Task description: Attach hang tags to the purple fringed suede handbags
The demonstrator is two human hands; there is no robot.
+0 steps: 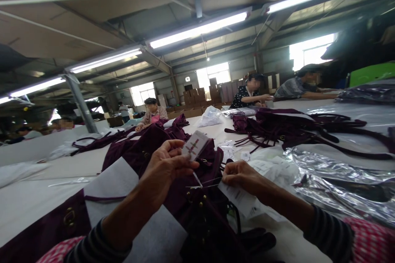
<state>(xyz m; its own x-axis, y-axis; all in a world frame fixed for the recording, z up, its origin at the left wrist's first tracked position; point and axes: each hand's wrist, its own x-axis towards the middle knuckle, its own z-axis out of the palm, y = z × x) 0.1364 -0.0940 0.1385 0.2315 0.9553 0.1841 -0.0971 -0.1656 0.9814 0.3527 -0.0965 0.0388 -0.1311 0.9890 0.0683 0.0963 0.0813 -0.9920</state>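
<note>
My left hand [166, 162] pinches a small white tag [195, 145] with a red and green printed pattern. A thin white string [205, 184] stretches between the two hands, over a dark purple bag [197, 209] with small brass-coloured fittings. The fingers of my right hand [239, 176] are closed on the string's right end. Just below that hand, a white printed label [239, 199] lies against the bag; whether the fingers also touch it, I cannot tell. White paper sheets [114, 181] rest on the purple fabric beneath my left forearm.
More purple bags with straps [286, 127] are piled at the right on the white table [37, 197]. Shiny clear plastic bags [342, 176] lie nearer me. Several people work around the table, one in a dotted top [243, 98]. Cardboard boxes [196, 98] stand behind.
</note>
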